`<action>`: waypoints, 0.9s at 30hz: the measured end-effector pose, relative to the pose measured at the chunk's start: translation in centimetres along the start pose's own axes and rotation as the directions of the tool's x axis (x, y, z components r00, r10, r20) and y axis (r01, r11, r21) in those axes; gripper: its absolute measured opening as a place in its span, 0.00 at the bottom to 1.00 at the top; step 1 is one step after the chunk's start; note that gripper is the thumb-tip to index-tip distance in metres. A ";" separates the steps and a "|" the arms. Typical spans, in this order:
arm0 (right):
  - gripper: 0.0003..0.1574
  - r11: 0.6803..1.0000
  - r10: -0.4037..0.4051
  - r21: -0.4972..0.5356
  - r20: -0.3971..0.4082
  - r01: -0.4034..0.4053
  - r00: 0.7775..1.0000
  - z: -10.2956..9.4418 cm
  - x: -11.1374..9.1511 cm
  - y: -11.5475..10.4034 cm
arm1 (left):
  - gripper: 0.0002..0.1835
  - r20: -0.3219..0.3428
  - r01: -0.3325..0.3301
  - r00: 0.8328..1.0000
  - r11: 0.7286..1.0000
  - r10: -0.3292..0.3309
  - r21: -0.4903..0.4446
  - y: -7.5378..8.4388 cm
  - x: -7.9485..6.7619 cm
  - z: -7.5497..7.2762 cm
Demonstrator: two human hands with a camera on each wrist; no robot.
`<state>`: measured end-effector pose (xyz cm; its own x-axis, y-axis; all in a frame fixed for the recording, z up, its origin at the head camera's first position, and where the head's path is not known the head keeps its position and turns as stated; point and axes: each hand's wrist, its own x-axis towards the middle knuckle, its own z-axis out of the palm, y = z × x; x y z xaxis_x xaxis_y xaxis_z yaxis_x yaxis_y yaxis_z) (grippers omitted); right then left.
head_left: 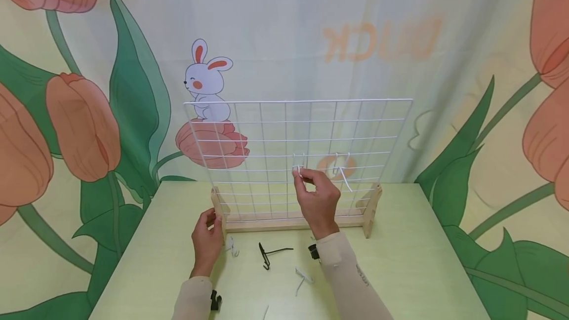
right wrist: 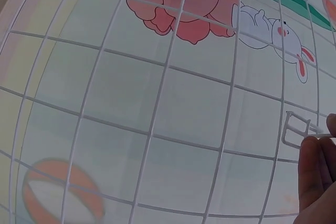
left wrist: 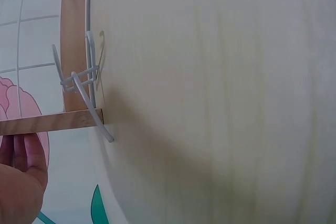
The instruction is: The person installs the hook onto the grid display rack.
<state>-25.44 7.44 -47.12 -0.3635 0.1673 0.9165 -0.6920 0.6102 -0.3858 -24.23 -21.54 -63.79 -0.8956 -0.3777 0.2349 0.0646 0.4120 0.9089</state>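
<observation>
My right hand (head_left: 319, 199) pinches a white wire hook (head_left: 299, 162) between thumb and fingertips, at the middle of the white wire grid (head_left: 273, 155). In the right wrist view, the hook's rectangular frame (right wrist: 296, 129) overlaps the grid wires. To its right, another white hook (head_left: 343, 174) hangs on the grid, its prong pointing outward. My left hand (head_left: 207, 238) is at the left upright of the wooden stand (head_left: 293, 223). In the left wrist view, its fingertips (left wrist: 34, 142) press against the outer face of the wood.
On the table (head_left: 400, 260), a white hook (head_left: 232, 247) lies by the stand's left foot. A black hook (head_left: 264, 255) and a further white hook (head_left: 303, 278) lie in front of the stand. Behind the grid hangs a curtain (head_left: 275, 38) with printed tulips and a rabbit.
</observation>
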 end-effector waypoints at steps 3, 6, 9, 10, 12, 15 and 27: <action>0.10 1.000 0.004 0.000 0.000 -0.004 1.000 0.0 -0.2 0.0 | 0.18 0.003 -0.001 1.000 1.000 0.001 0.003 0.1 0.0 0.0; 0.10 1.000 0.017 0.003 0.000 -0.017 1.000 -0.1 -0.4 0.0 | 0.18 0.003 -0.007 1.000 1.000 0.007 0.004 0.1 0.0 0.0; 0.10 1.000 0.029 0.009 0.006 -0.030 1.000 -0.2 -0.6 0.1 | 0.18 0.002 -0.009 1.000 1.000 0.009 0.008 0.0 0.0 0.0; 0.10 0.999 0.032 0.011 0.008 -0.032 0.999 -0.2 -0.7 0.1 | 0.18 0.001 -0.009 1.000 1.000 0.009 0.009 0.0 0.0 0.0; 0.10 0.999 0.040 0.017 0.012 -0.041 0.999 -0.3 -0.9 0.2 | 0.18 0.001 -0.007 1.000 1.000 0.007 0.010 0.0 0.0 0.0; 0.10 0.998 0.065 0.024 0.023 -0.066 0.998 -0.9 -1.2 0.4 | 0.18 0.003 -0.002 1.000 1.000 0.002 0.011 -0.1 0.0 0.0; 0.10 0.957 0.255 0.087 0.191 -0.275 0.948 -4.1 -3.6 0.1 | 0.17 -0.002 -0.017 1.000 0.999 0.018 0.033 -0.1 0.0 0.1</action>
<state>-21.65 10.13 -50.05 -0.6402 0.1659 0.7501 -0.6170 0.4708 -0.6306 -24.31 -21.49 -63.87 -0.8935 -0.3721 0.2515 0.0659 0.4453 0.8929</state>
